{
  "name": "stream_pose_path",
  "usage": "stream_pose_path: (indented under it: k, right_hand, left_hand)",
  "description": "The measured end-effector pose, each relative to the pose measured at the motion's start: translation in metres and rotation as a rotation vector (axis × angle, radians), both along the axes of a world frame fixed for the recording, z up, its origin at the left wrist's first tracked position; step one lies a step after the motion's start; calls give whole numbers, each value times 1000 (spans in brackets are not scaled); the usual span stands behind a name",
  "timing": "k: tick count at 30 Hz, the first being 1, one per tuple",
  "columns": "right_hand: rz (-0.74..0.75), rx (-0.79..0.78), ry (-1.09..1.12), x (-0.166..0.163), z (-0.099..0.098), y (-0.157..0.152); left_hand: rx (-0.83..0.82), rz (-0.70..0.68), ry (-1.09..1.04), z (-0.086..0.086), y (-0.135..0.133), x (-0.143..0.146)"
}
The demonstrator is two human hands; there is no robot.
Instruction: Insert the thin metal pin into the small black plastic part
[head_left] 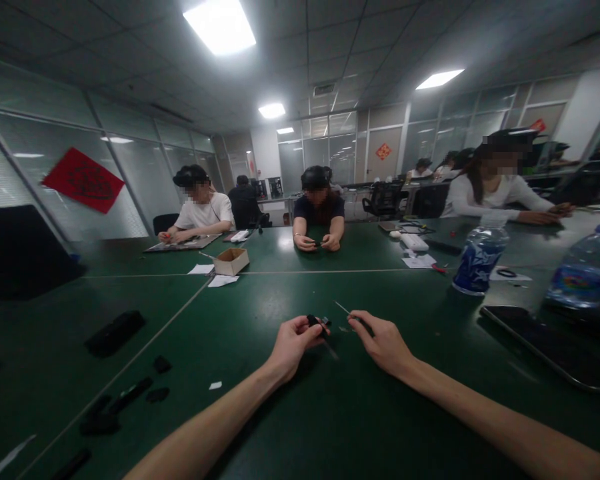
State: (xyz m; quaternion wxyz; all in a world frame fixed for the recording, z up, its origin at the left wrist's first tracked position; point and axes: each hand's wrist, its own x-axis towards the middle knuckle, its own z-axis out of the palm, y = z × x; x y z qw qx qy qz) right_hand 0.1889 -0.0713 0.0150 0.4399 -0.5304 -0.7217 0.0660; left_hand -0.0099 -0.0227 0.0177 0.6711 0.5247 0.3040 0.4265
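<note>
My left hand point(293, 343) is closed in a pinch on a small black part point(314, 321), held just above the dark green table point(290, 413). My right hand point(383, 341) is closed on a thin metal tool point(343, 309) whose tip sticks out up and to the left, close to the black part. The two hands sit a short gap apart near the table's middle. What the small part is I cannot make out.
Several black parts point(114, 331) lie on the table at the left. A phone point(550, 347) and two water bottles point(477, 257) stand at the right. A small cardboard box point(231, 261) is farther back. Other people sit at work across the table.
</note>
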Motion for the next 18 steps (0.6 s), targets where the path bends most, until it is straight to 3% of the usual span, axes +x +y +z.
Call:
stream_pose_path:
  k: [3, 10, 15, 18]
  right_hand:
    - [-138, -79, 143, 7, -1, 4]
    - [-176, -134, 470, 20, -6, 13]
    - [-187, -219, 940, 23, -4, 17]
    - [-205, -201, 1061, 26, -2, 21]
  left_hand:
    - [-17, 49, -45, -2, 3, 0]
    - [-56, 125, -79, -5, 8, 1]
    - [-29, 67, -84, -2, 6, 0]
    - [62, 34, -20, 1, 2, -2]
